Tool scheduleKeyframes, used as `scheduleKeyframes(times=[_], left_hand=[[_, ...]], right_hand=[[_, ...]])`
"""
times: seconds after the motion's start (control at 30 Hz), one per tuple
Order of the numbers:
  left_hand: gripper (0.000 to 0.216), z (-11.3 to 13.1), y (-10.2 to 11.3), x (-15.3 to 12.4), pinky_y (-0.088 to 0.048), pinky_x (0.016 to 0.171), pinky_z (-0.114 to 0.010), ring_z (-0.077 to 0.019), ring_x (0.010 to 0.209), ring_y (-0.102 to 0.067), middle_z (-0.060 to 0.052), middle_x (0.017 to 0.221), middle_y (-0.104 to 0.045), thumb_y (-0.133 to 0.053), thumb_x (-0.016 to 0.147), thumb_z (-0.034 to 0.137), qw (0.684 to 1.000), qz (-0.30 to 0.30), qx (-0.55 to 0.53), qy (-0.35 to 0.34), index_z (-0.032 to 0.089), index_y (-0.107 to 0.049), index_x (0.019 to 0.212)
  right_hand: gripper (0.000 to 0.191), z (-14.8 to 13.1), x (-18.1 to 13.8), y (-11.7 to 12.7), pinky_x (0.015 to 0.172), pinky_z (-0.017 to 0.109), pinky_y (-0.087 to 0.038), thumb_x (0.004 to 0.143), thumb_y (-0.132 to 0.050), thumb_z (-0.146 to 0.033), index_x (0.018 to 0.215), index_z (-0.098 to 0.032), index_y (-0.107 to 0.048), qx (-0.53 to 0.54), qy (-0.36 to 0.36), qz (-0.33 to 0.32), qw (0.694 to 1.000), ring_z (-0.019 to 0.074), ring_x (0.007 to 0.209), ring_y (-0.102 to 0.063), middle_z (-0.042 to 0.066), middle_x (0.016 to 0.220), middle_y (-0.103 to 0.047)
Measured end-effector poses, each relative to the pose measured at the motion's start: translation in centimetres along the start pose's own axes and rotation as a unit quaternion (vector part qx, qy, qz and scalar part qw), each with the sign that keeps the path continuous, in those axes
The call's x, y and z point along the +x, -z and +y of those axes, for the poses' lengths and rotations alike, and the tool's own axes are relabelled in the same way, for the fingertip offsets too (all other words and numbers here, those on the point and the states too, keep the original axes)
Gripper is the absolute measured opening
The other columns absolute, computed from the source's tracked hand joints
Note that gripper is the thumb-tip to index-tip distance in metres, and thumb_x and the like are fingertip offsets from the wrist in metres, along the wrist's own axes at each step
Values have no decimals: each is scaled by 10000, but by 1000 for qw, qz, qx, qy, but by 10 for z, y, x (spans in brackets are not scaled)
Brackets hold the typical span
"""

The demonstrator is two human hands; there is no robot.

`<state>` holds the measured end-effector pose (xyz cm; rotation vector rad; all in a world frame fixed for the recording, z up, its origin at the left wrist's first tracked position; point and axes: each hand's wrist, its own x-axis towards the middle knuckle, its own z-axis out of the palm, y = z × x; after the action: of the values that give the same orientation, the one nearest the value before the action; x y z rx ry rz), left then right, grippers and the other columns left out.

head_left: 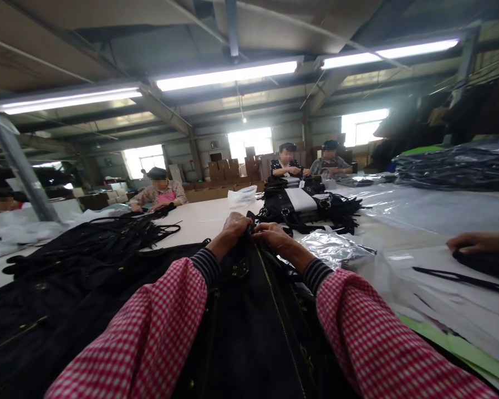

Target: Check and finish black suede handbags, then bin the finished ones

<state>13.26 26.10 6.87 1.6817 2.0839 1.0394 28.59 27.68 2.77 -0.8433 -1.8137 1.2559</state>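
Note:
A black fabric bag point(249, 321) with a long brass-coloured zipper point(274, 293) lies in front of me. My left hand point(235, 226) is closed on the bag's far end. Right beside it, my right hand point(272, 235) has its fingers pinched on the same end, close to the top of the zipper. Both hands are nearly touching, and the fingertips are partly hidden by the dark cloth. Small metal fittings point(240, 270) show on the bag left of the zipper.
More black bags point(87, 249) are heaped on the left. Fringed black bags point(293, 205) are stacked ahead, behind crumpled clear plastic point(332, 246). Another person's hand point(474, 243) rests on black cloth at right. Wrapped goods point(457, 169) are piled at the far right. Several people sit across the table point(203, 213).

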Motion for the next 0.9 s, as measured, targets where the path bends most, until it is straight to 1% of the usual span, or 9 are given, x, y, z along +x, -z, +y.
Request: scheduleKeyframes(times=[0.1, 0.17, 0.3, 0.4, 0.47, 0.57, 0.63, 0.73, 0.9], left_hand=[[282, 4, 7, -3, -315, 532, -256, -145, 571, -507, -16, 590, -548, -596, 824, 382, 999, 36, 7, -19, 173, -610, 635], [292, 7, 12, -8, -317, 544, -259, -157, 607, -540, -22, 606, -572, -593, 832, 398, 998, 56, 16, -32, 181, -627, 640], [284, 7, 21, -15, -324, 579, -285, -199, 692, -597, -56, 630, -598, -575, 842, 347, 994, 95, 54, -26, 180, -624, 617], [267, 5, 18, -20, -346, 605, -293, -220, 732, -625, -81, 668, -630, -581, 839, 323, 992, 101, 81, -8, 172, -638, 626], [276, 5, 13, -24, -369, 619, -290, -223, 750, -641, -89, 702, -654, -577, 851, 345, 991, 93, 94, -2, 170, -662, 654], [285, 8, 3, -28, -398, 630, -284, -225, 785, -666, -98, 775, -692, -562, 872, 370, 991, 77, 108, 4, 166, -703, 731], [284, 8, -2, -28, -418, 644, -282, -234, 825, -683, -111, 840, -717, -557, 882, 376, 991, 72, 117, 12, 162, -727, 803], [278, 2, -4, -27, -457, 697, -284, -258, 921, -699, -147, 962, -743, -562, 886, 360, 988, 73, 131, 36, 154, -746, 918], [287, -16, -2, -25, -489, 771, -308, -315, 1063, -688, -219, 1119, -728, -564, 890, 324, 983, 73, 149, 74, 123, -742, 991]], right_hand=[[81, -10, 2, -1, 478, 207, -323, 787, -596, -206, 846, -152, -612, -38, 16, 18, 999, 88, 498, -444, -19, 634, -587], [86, -23, 0, 2, 481, 215, -312, 834, -540, -184, 859, -146, -613, -84, 31, 1, 996, 89, 492, -432, -10, 645, -601], [193, -55, -22, 10, 556, 236, -314, 821, -581, -125, 631, -154, -572, -211, 78, -64, 972, 99, 529, -433, -29, 545, -496], [244, -76, -52, 15, 611, 271, -267, 807, -624, -91, 580, -160, -567, -295, 112, -82, 945, 118, 581, -446, -19, 546, -474], [243, -86, -74, 16, 623, 295, -237, 857, -619, -129, 617, -165, -602, -385, 132, -88, 909, 142, 619, -491, 11, 592, -536], [270, -94, -102, 17, 618, 290, -242, 964, -546, -222, 726, -178, -666, -535, 139, -97, 828, 170, 682, -584, 60, 716, -657], [278, -95, -116, 17, 613, 275, -258, 993, -518, -241, 782, -183, -690, -575, 128, -98, 802, 169, 701, -609, 64, 756, -687], [258, -92, -137, 18, 606, 263, -273, 995, -522, -228, 820, -178, -705, -562, 122, -108, 811, 152, 676, -595, 45, 735, -682], [215, -85, -189, 32, 703, 235, -386, 976, -566, -246, 870, -198, -747, -429, 129, -207, 870, 136, 699, -602, 2, 772, -700]])
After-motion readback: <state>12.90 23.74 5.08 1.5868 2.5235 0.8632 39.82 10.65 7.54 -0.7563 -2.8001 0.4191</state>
